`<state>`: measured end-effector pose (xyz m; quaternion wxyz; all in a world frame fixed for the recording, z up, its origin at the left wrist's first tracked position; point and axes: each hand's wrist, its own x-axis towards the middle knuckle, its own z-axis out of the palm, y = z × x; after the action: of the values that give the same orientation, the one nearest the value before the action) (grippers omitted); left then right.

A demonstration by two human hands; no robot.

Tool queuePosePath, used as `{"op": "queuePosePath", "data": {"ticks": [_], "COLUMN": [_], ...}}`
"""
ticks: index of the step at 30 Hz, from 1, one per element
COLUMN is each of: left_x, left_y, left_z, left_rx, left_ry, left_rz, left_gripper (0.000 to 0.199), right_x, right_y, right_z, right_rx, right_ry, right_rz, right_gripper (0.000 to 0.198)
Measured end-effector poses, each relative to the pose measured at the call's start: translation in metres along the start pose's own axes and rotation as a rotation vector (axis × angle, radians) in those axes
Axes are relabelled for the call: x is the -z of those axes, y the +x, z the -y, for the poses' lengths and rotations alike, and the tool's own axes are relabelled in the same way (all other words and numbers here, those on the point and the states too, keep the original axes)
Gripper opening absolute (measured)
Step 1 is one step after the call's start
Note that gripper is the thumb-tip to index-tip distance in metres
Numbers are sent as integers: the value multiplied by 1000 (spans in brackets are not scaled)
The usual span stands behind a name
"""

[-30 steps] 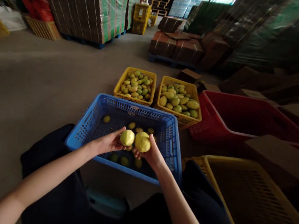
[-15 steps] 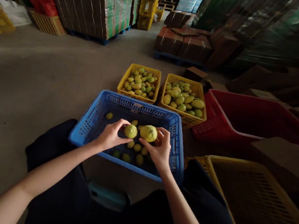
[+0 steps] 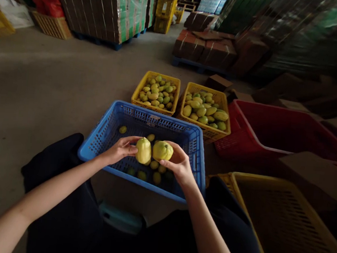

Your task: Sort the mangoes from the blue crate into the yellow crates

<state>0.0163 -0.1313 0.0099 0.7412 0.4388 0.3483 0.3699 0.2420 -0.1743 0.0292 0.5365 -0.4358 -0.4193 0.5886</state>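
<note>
Blue crate (image 3: 91, 145) nearest; two yellow crates (image 3: 212, 133) just beyond. Over blue crate, right hand (image 3: 180, 163), fingers half-curled, grips a greener fruit (image 3: 163, 151); left hand (image 3: 120, 150), likewise, a paler fruit (image 3: 143, 150) just beside. Below, smaller loose fruits (image 3: 156, 178).

The held fruits (image 3: 143, 151) have matt, slightly bumpy rind; the blue crate (image 3: 151, 186) is smooth plastic with a faint sheen. Towards three o'clock, the red tub (image 3: 229, 135) looks smooth and plastic; at eleven, glossy clear film (image 3: 132, 13) wraps a stack. The floor (image 3: 72, 78) is matt.
</note>
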Motion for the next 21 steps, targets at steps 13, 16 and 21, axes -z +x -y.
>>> {"op": "queuePosePath", "data": {"ticks": [13, 16, 21], "left_x": [-12, -13, -11], "left_y": [-3, -2, 0], "left_z": [0, 2, 2], "left_rx": [392, 349, 371], "left_ry": [-633, -618, -699], "left_rz": [-166, -271, -185], "left_gripper": [25, 19, 40], "right_x": [-10, -13, -14], "right_y": [8, 7, 10], "right_z": [-31, -30, -33], "right_rx": [-334, -357, -452], "right_ry": [544, 576, 605], "right_rz": [197, 173, 5], "right_gripper": [29, 32, 35]}}
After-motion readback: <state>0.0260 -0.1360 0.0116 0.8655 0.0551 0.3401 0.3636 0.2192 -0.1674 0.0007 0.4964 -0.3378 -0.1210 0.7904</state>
